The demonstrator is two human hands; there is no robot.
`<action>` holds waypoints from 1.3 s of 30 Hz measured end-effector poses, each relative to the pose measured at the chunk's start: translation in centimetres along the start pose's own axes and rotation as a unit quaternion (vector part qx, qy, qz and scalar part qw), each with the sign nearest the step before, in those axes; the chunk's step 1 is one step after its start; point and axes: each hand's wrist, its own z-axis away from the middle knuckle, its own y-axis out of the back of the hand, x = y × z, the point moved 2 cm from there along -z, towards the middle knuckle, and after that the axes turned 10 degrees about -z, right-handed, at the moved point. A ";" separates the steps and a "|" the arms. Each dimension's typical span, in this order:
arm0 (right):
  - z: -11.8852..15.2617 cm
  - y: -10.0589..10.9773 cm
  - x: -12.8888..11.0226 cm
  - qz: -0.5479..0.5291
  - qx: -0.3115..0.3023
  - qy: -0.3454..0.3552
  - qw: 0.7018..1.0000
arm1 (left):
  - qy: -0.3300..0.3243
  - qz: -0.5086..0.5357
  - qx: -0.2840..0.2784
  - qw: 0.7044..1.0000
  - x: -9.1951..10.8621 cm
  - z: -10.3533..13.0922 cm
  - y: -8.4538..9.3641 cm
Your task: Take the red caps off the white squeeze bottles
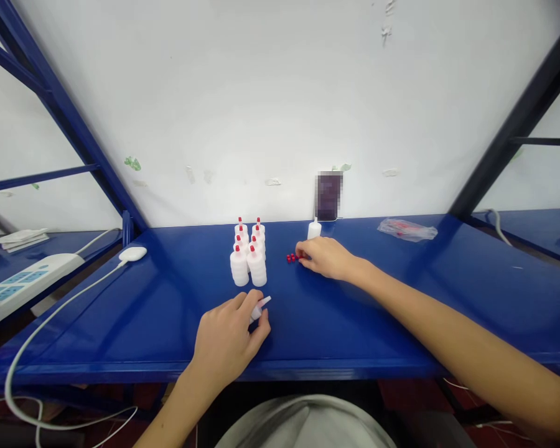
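Note:
My left hand [233, 333] is closed around a white squeeze bottle [256, 311], tilted so its bare nozzle points up and right; most of its body is hidden by my fingers. Farther off, my right hand [327, 257] reaches down to a few small red caps [291, 257] on the table. Its thumb and fingertips pinch at a red cap, which is partly covered. Several white bottles with red caps [257, 267] stand upright in two rows beyond my left hand. One more white bottle [314, 230], with an uncapped nozzle, stands just behind my right hand.
A dark phone-like object [329, 196], blurred out, leans on the wall. A clear plastic bag [407, 229] with red bits lies at the right back. On the left are a white power strip [28, 286] and a round white charger [133, 254] with its cable. Blue posts frame the blue table [168, 311].

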 end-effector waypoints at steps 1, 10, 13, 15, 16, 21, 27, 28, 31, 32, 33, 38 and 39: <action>0.0 -0.2 -0.1 -0.007 0.000 0.011 1.000 | 0.000 0.002 -0.002 1.000 0.0 0.0 0.0; 0.0 -0.7 0.0 -0.051 0.006 0.035 0.998 | -0.002 0.014 -0.003 1.000 0.0 -0.2 0.0; 0.2 -0.1 -0.6 -0.055 0.020 0.040 0.997 | -0.002 0.016 -0.006 1.000 0.0 -0.2 0.0; 0.7 0.4 -1.7 -0.072 0.038 0.069 0.994 | 0.000 0.018 -0.007 1.000 0.0 -0.3 0.0; 1.0 0.7 -2.5 -0.089 0.041 0.094 0.991 | 0.000 0.020 -0.007 1.000 0.0 -0.3 0.1; 2.7 0.3 -7.4 -0.177 -0.010 0.244 0.953 | -0.003 0.032 -0.023 0.999 -0.1 -0.2 0.2; 2.9 -1.1 -8.4 -0.191 0.008 0.277 0.942 | 0.005 0.055 -0.014 0.998 -0.2 -0.2 0.4; 2.7 -1.0 -7.8 -0.199 0.033 0.276 0.940 | 0.009 0.057 -0.012 0.998 -0.3 -0.2 0.4; 1.9 0.3 -4.8 -0.240 0.202 0.232 0.921 | 0.012 0.064 -0.015 0.998 -0.2 -0.3 0.4; 1.6 0.9 -3.2 -0.248 0.282 0.195 0.906 | 0.009 0.064 -0.017 0.998 -0.1 -0.3 0.4; 1.4 1.6 -1.5 -0.251 0.361 0.151 0.885 | 0.008 0.061 -0.020 0.998 -0.1 -0.3 0.4; 0.7 3.3 7.2 -0.215 0.504 -0.047 0.835 | 0.012 0.033 -0.034 0.999 -0.1 -0.3 0.3; 0.5 3.1 8.5 -0.195 0.477 -0.080 0.853 | 0.010 0.032 -0.035 0.999 -0.1 -0.2 0.3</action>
